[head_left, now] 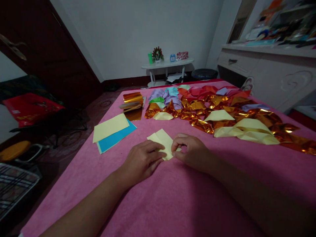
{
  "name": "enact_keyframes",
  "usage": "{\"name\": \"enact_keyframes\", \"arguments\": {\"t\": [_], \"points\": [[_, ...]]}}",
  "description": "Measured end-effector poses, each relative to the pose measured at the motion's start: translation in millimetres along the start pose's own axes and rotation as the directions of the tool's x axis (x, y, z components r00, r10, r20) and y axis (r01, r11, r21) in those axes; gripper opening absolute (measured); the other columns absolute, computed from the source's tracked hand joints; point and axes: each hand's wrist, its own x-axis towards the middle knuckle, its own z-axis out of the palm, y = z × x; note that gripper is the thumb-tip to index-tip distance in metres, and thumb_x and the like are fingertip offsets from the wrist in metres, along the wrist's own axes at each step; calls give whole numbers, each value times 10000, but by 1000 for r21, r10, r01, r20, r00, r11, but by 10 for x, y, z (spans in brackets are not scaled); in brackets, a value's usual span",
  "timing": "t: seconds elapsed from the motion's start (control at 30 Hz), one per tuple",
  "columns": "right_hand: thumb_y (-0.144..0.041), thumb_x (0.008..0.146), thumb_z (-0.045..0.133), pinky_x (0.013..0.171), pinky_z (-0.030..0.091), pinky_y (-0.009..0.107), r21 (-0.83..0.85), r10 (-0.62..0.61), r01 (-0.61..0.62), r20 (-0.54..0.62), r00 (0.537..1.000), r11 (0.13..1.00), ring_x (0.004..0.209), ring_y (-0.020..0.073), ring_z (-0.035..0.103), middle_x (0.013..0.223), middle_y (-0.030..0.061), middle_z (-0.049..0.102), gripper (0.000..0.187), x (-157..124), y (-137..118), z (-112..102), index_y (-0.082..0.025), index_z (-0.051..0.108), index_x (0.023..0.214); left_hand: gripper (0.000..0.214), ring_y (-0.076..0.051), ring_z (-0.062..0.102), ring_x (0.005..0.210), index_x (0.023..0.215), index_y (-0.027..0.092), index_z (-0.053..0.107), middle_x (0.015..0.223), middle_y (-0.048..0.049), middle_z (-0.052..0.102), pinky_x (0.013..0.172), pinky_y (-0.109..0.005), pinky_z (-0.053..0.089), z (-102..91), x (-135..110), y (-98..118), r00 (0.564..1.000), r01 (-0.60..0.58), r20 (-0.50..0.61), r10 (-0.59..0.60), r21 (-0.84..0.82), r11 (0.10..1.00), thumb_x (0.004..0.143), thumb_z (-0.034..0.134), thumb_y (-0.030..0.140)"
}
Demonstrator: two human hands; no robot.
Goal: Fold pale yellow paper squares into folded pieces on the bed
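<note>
Near the middle of the frame, a little below centre, a pale yellow paper (163, 142) lies on the pink cloth (172, 197) that covers the table. It is folded and both hands are on it. The left hand (143, 161) lies flat over the lower left edge of the paper, fingers stretched and close together, pressing it down rather than gripping it. The right hand (190, 149) is curled, with thumb and first fingers pinched together on the right edge of the same paper, so it holds the fold between the fingertips.

To the left of the hands, a yellow sheet (110, 127) lies on top of a blue sheet (118, 138), the blue one showing under its lower right side. Above them, toward the upper centre, a small stack of gold foil sheets (132, 102) sits near the far edge of the cloth. From there to the right edge of the frame spreads a big pile of folded pieces (222, 108) in gold foil, red, purple, green and pale yellow, well apart from the hands.

At the upper centre, against the white wall, a small white side table (168, 64) carries a green cup, a little plant and some small things that I cannot tell. At the upper right stands a white cabinet (271, 72). At the left, a red bag (29, 107) rests on dark furniture.
</note>
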Motion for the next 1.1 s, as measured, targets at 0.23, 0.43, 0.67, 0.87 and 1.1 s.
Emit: {"name": "enact_keyframes", "arguments": {"t": [0.23,0.43,0.67,0.87,1.1], "points": [[-72,659,577,605,363,243,-28,-11,10,-25,1000,1000,659,124,509,706,-11,578,135,-3,-13,26,-197,618,632,218,-185,572,967,998,265,710,1118,-45,637,822,-326,447,27,14,-6,999,35,-32,-37,-59,998,867,536,268],[-33,629,555,613,350,246,-45,-39,37,-39,998,998,673,128,500,692,-12,562,160,-5,-6,44,-187,599,628,165,-170,586,929,898,226,723,1030,-40,659,808,-301,452,62,59,2,984,135,-86,-154,-192,972,846,566,230],[-34,636,550,624,348,249,-39,-44,43,-22,999,998,686,130,501,706,-7,565,152,1,8,46,-178,598,645,90,-154,598,861,780,198,703,928,-23,665,773,-286,459,92,125,37,952,253,-92,-292,-304,919,801,616,196],[-19,636,539,616,341,241,-26,-61,61,6,998,998,692,125,502,718,-6,561,181,9,39,45,-178,623,663,78,-150,596,827,726,182,669,894,-23,653,748,-281,457,125,143,18,932,300,-88,-352,-360,884,788,627,203],[-2,628,545,581,331,232,-42,-53,54,23,998,998,655,116,488,687,-3,529,174,13,10,31,-160,616,614,79,-141,590,785,708,174,650,864,-23,639,715,-269,454,147,154,-7,915,344,-65,-399,-393,853,780,628,196]]}}
